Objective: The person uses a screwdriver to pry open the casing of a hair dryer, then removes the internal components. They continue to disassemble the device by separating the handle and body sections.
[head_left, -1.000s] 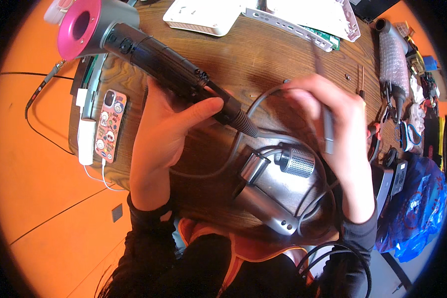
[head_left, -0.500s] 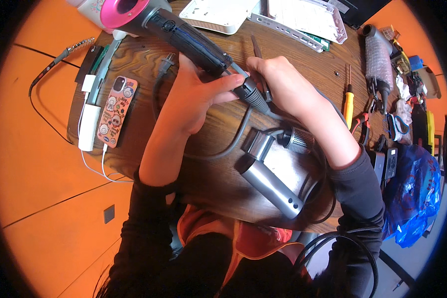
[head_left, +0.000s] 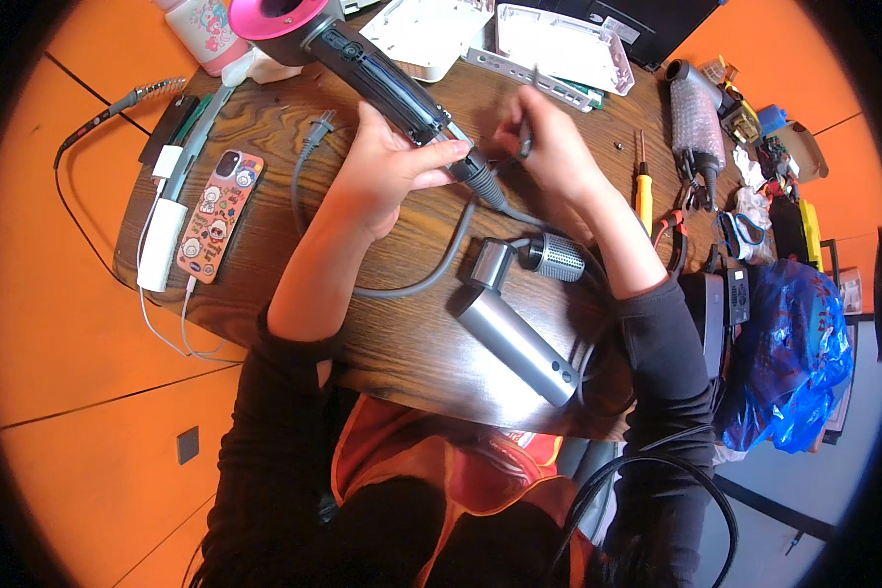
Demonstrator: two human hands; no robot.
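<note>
My left hand [head_left: 374, 181] is closed round the lower end of a hair dryer [head_left: 380, 86] with a pink-ringed head. The dryer's handle lies bare, its dark inner parts showing, and a grey cord [head_left: 446, 260] runs from its end. My right hand [head_left: 556, 147], just right of the handle's end, grips a slim dark hand tool [head_left: 526, 137]; its exact kind is unclear. Nearer to me lie a silver handle sleeve [head_left: 517, 343] with two dark buttons and a perforated grey filter cylinder [head_left: 559, 258].
White plastic housings [head_left: 559, 49] stand at the back. At left are a patterned phone [head_left: 220, 216], a white power strip [head_left: 163, 245] and a soldering iron [head_left: 118, 106]. A yellow screwdriver [head_left: 644, 196], red-handled pliers [head_left: 671, 230], a bubble-wrapped dryer [head_left: 696, 118] and a blue bag [head_left: 789, 353] sit right.
My right hand and its tool have moved up and away from the handle's end. My left hand still holds the dryer. The whole view has shifted slightly.
</note>
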